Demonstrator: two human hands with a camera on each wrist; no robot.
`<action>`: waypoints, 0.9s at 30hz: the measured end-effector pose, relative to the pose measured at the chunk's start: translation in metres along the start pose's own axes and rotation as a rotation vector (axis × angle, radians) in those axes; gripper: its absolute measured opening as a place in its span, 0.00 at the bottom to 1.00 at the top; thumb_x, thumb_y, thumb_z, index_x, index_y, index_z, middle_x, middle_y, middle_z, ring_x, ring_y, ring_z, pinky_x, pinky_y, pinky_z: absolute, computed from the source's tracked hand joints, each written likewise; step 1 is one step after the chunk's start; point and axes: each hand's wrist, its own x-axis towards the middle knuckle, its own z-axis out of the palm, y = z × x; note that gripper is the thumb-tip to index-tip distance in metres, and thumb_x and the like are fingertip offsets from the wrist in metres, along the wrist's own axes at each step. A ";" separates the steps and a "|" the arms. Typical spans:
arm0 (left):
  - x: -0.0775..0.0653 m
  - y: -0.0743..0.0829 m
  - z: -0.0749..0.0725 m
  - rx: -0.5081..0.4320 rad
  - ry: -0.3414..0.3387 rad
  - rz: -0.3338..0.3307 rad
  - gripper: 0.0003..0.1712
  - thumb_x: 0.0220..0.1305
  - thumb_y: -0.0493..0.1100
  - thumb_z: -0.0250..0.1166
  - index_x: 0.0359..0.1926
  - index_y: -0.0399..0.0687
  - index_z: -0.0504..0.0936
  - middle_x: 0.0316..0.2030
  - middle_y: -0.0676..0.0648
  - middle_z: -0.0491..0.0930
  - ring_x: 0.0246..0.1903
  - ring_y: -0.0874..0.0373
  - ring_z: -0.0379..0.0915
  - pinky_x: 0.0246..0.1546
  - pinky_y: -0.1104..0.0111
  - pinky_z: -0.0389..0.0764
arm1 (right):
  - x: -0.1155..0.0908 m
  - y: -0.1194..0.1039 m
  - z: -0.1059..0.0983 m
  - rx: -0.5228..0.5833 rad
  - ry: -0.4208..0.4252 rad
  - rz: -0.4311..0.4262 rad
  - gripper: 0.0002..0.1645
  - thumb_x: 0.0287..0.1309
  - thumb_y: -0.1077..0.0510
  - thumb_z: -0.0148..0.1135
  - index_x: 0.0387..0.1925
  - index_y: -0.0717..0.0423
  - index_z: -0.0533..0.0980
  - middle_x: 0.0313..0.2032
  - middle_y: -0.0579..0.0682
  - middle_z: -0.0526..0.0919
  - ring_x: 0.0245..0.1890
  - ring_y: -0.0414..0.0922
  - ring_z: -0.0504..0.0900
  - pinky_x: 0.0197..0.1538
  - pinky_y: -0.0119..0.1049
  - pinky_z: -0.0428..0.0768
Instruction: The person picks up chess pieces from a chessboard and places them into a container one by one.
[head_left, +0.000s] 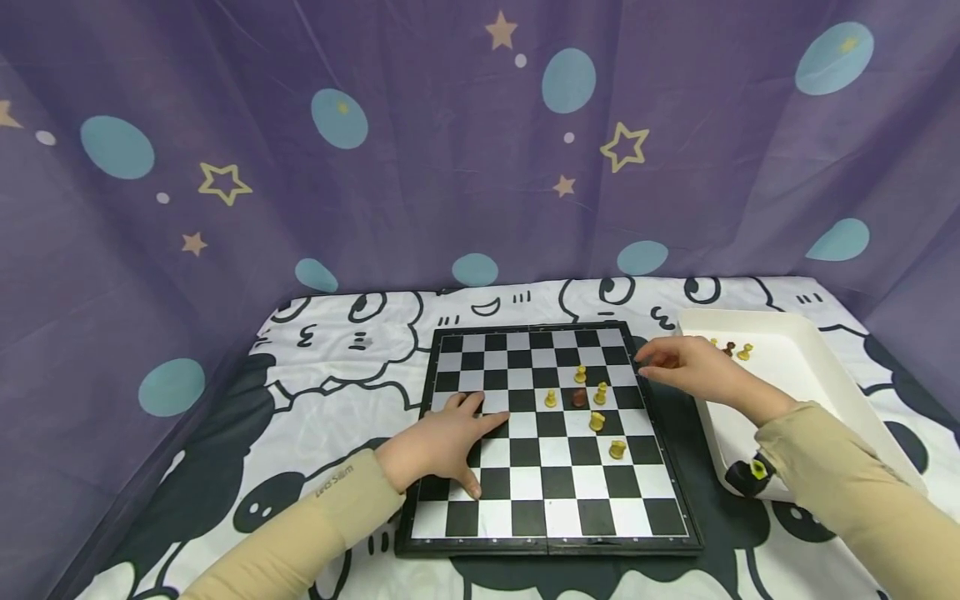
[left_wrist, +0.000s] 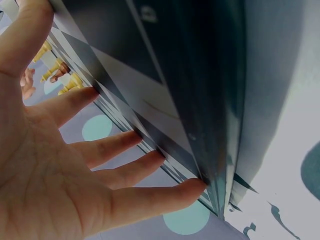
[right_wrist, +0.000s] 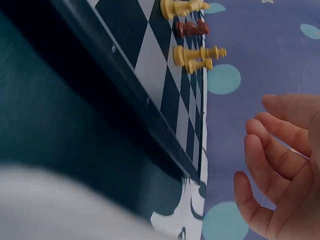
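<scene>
A black-and-white chessboard (head_left: 525, 479) lies on the cloth. Fingers spread, my left hand (head_left: 442, 442) rests its fingertips on the board's left part; in the left wrist view the fingers (left_wrist: 122, 148) touch the squares near the rim. Over the board's right edge, my right hand (head_left: 686, 367) hovers with loosely bent fingers and nothing between them. Several yellow chess pieces stand right of centre, among them one (head_left: 551, 398) on the left and one (head_left: 617, 450) nearest me. Amid them is a reddish-brown knight (right_wrist: 192, 28), clearest in the right wrist view.
A white tray (head_left: 825, 367) stands right of the board, partly under my right forearm. Inside its far end lie a dark piece (head_left: 730, 348) and a yellow pawn-like piece (head_left: 745, 352). A black-and-yellow item (head_left: 750, 475) shows beside the right sleeve. Behind hangs a purple curtain (head_left: 420, 192).
</scene>
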 end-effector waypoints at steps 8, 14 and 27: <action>-0.001 0.000 0.000 -0.002 0.002 0.003 0.61 0.32 0.58 0.79 0.70 0.61 0.61 0.70 0.39 0.54 0.68 0.37 0.50 0.52 0.38 0.69 | 0.010 -0.008 0.011 0.030 -0.056 -0.015 0.14 0.57 0.59 0.63 0.43 0.62 0.79 0.26 0.45 0.80 0.22 0.38 0.71 0.27 0.33 0.71; -0.001 0.000 0.000 -0.006 0.002 0.005 0.60 0.32 0.58 0.79 0.70 0.61 0.61 0.70 0.39 0.54 0.68 0.37 0.50 0.52 0.38 0.68 | 0.014 -0.013 0.020 0.038 -0.070 -0.045 0.14 0.56 0.59 0.65 0.43 0.62 0.79 0.25 0.45 0.79 0.22 0.37 0.71 0.26 0.32 0.71; 0.000 -0.001 0.000 -0.005 -0.001 0.005 0.61 0.32 0.58 0.79 0.70 0.61 0.61 0.70 0.39 0.54 0.68 0.37 0.50 0.52 0.37 0.68 | 0.019 -0.018 0.035 0.049 -0.118 -0.084 0.12 0.54 0.61 0.65 0.41 0.61 0.80 0.23 0.43 0.77 0.21 0.36 0.70 0.26 0.31 0.71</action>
